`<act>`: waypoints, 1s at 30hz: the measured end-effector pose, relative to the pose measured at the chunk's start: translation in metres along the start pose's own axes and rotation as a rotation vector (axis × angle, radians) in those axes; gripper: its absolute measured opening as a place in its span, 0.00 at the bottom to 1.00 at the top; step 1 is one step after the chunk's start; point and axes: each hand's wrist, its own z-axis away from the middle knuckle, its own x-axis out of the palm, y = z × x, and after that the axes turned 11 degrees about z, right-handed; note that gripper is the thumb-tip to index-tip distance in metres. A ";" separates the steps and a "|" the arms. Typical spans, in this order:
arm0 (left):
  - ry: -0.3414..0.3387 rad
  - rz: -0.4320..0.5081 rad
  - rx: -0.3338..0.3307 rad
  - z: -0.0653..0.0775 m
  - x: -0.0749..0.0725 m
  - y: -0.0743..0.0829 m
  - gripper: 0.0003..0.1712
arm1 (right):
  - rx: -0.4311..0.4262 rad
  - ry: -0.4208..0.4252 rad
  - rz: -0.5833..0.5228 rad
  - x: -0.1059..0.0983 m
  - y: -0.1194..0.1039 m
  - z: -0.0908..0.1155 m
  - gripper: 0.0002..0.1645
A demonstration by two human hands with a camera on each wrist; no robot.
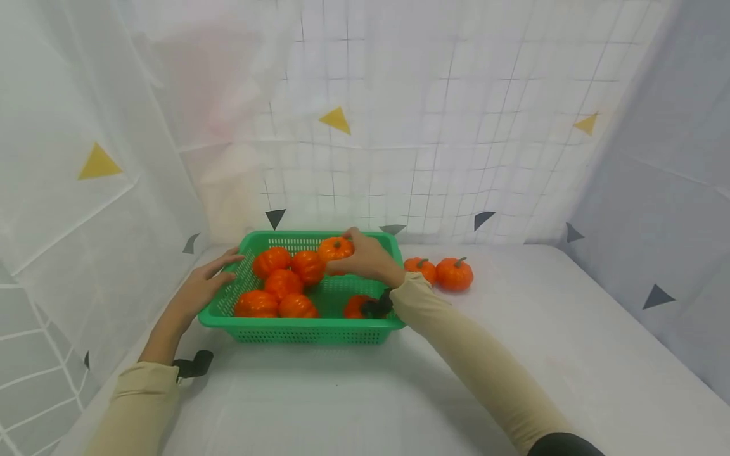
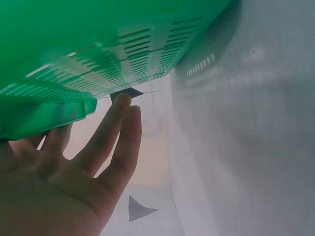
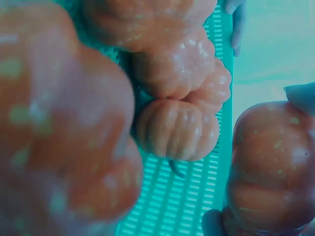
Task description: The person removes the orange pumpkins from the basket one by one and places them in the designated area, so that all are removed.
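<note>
My right hand holds a small orange pumpkin between fingers and thumb, above the right half of a green plastic basket. The right wrist view also shows this held pumpkin, with fingertips at its edges. Several orange pumpkins are grouped in the basket's left half. Another pumpkin lies at the front right inside, partly hidden by the wrist camera. At the basket's left rim rests my left hand, its fingers extended along the outside in the left wrist view.
Right of the basket, two more pumpkins sit on the white table: one partly behind the right forearm, the other a stemmed pumpkin. White sheet walls with a grid and triangular marks enclose the back and sides.
</note>
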 end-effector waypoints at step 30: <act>0.002 0.001 -0.002 0.002 0.001 0.007 0.29 | 0.050 0.037 -0.029 -0.044 0.012 0.043 0.43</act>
